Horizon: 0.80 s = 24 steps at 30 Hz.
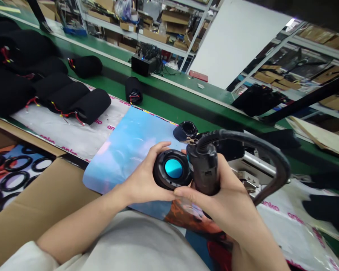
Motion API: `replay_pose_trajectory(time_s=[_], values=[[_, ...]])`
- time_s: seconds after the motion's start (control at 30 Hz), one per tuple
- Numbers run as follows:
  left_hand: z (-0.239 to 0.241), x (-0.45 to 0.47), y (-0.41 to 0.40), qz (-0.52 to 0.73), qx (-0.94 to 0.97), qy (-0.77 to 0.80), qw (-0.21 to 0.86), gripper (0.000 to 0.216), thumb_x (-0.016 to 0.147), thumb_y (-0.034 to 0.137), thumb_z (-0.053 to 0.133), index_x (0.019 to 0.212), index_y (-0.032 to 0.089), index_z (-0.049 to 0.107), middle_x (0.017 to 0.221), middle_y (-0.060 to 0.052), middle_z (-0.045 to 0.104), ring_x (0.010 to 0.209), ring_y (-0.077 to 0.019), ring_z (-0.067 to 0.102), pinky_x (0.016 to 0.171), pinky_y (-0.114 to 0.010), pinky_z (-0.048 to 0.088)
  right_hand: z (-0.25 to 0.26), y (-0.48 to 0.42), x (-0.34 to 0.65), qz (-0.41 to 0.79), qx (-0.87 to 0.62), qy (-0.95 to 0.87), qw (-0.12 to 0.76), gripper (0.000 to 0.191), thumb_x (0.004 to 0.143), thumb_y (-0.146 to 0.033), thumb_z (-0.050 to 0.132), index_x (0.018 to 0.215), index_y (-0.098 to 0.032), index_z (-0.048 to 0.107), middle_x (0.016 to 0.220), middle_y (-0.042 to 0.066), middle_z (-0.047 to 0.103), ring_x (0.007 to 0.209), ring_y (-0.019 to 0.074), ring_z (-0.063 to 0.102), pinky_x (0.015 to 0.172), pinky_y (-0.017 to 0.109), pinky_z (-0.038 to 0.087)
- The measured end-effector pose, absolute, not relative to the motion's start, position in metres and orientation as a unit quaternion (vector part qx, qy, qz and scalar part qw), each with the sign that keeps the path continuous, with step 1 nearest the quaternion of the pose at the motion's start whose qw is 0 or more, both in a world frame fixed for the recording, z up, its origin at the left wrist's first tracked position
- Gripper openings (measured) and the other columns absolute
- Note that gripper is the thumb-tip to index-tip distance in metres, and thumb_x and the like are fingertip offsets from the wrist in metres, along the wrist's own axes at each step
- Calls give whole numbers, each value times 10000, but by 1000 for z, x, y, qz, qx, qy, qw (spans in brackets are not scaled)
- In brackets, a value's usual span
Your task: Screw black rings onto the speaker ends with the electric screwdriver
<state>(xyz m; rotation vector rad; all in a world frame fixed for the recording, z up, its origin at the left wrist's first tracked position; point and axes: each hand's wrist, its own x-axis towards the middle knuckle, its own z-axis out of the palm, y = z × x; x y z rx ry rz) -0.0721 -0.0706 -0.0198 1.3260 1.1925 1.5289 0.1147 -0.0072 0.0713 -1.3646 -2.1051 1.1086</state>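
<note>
My left hand (142,180) is wrapped round a round black speaker part (171,169) with a shiny blue centre, held just above a blue mat (124,150). My right hand (214,199) grips a black power screwdriver (205,167) by its body, pressed against the right side of the speaker part. A thick black hose (271,158) arcs from the tool's top round to the right. A small dark blue cap (185,131) lies on the mat just behind the tool.
Black padded cylinders with red wires (73,99) lie on a white sheet at the left, one more (134,90) on the green conveyor (169,101). A cardboard box of black rings (11,169) stands at the lower left. A metal fixture (248,169) sits right of the tool. Shelves fill the background.
</note>
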Motion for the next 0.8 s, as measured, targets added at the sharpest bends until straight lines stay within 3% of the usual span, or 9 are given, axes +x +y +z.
replay_pose_trajectory(time_s=[0.07,0.13,0.23,0.33,0.47,0.53,0.67,0.8], values=[[-20,-72,-71,602,525,462,385,1141,586,279,1020,1549,323,411,1478,-115,667,1344,-375,697,1157,-527,573,68,-8,116,377,-497,-756,199,685,657,-550,937,1240,-279,701,784,3,682,799,247,698,857,415,655],[-19,-72,-72,600,525,464,387,1124,588,277,1019,1540,322,422,1495,-116,656,1341,-379,698,1142,-525,579,69,-11,116,377,-512,-747,194,692,668,-542,938,1262,-285,696,914,18,733,903,266,723,946,449,644],[-17,-72,-73,594,516,471,399,1103,602,307,1027,1525,320,423,1486,-114,655,1341,-376,693,1134,-524,584,78,-14,114,414,-508,-731,190,760,716,-475,932,1399,-311,642,1098,9,762,897,221,727,940,407,633],[-17,-72,-73,595,513,466,407,1111,596,347,1031,1522,326,418,1475,-115,652,1343,-381,690,1135,-530,585,86,-15,111,438,-506,-721,183,823,716,-453,943,1459,-314,617,968,-10,754,802,193,711,878,372,628],[-21,-73,-72,598,520,471,387,1117,583,369,1031,1521,333,426,1531,-124,601,1369,-392,670,1164,-548,565,89,-16,109,417,-530,-718,171,746,686,-433,943,1369,-320,664,964,-16,735,928,218,715,1024,409,610],[-22,-73,-72,596,521,471,388,1104,599,366,1025,1522,336,421,1521,-119,615,1352,-380,683,1153,-540,574,86,-15,110,415,-530,-721,165,712,704,-441,927,1357,-331,664,904,-25,718,886,211,701,969,388,620],[-20,-72,-72,602,519,467,387,1086,600,343,1024,1515,333,438,1473,-105,660,1310,-364,708,1137,-520,586,74,-6,117,368,-499,-767,164,630,689,-531,910,1235,-302,695,747,-16,666,657,191,611,682,321,581],[-18,-72,-72,604,518,467,385,1053,596,368,1042,1485,312,481,1449,-107,677,1320,-373,705,1140,-523,583,73,8,120,349,-478,-797,122,536,698,-583,869,1099,-283,677,769,-1,682,645,194,618,566,281,495]])
